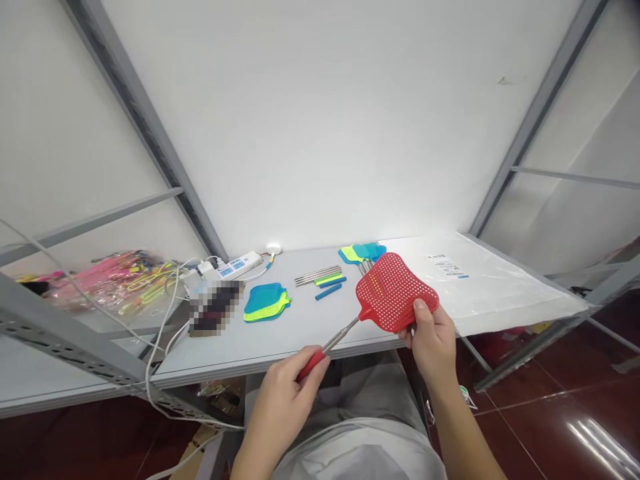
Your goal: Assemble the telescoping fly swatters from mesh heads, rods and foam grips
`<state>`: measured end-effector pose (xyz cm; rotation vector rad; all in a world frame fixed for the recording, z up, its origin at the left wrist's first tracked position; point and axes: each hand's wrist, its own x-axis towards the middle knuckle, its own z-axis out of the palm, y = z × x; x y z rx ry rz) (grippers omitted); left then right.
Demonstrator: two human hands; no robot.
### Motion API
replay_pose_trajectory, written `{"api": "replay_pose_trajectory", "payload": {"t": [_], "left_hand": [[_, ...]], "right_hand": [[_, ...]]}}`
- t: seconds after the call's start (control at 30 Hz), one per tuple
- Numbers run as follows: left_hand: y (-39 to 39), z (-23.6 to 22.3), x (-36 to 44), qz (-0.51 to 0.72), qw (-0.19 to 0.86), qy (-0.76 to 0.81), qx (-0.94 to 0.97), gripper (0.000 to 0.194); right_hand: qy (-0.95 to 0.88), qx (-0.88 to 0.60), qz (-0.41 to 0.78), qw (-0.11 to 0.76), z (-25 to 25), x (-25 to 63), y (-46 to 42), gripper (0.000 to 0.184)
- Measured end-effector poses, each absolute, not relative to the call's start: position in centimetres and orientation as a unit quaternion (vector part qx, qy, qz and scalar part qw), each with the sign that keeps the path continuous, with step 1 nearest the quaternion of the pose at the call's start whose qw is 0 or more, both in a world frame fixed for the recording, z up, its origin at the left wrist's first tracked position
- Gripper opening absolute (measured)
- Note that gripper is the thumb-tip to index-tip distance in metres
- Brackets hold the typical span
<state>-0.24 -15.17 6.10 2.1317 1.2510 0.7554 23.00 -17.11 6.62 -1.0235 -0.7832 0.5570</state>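
A red fly swatter [397, 293] with a perforated head and a metal telescopic rod is held up in front of the table edge. My left hand [290, 393] wraps round its red grip. At the head's lower right corner, my right hand [431, 337] pinches the red mesh between thumb and fingers. Behind it on the table lie blue and yellow-green swatter heads [265, 301], several metal rods [316, 275], and green and blue handle grips [329, 291]. Farther right, blue and green fly swatters [364, 252] with metal rods lie in a pile, partly hidden by the red head.
A white power strip [240, 265] with cables sits at the table's back left, near a pixelated dark item [216, 308]. White packaging with a label [480, 280] covers the right end. Bagged pink and yellow items [125, 280] lie beyond the left metal frame [75, 333].
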Motion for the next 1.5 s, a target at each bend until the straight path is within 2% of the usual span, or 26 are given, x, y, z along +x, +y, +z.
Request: {"api": "replay_pose_trajectory", "payload": {"t": [0.2, 0.93, 1.5], "left_hand": [[-15.1, 6.6, 0.1, 0.25, 0.291, 0.455, 0.804, 0.032], [-15.3, 7.1, -0.9, 0.27, 0.248, 0.456, 0.811, 0.033], [-15.7, 7.6, -0.6, 0.296, 0.283, 0.423, 0.808, 0.032]], "right_hand": [[-0.36, -0.466, 0.252, 0.768, 7.0, 22.9, -17.4, 0.035], [-0.365, -0.484, 0.249, 0.755, 6.4, 22.5, -17.8, 0.038], [-0.324, -0.483, 0.22, 0.783, 6.4, 22.6, -18.2, 0.039]]}}
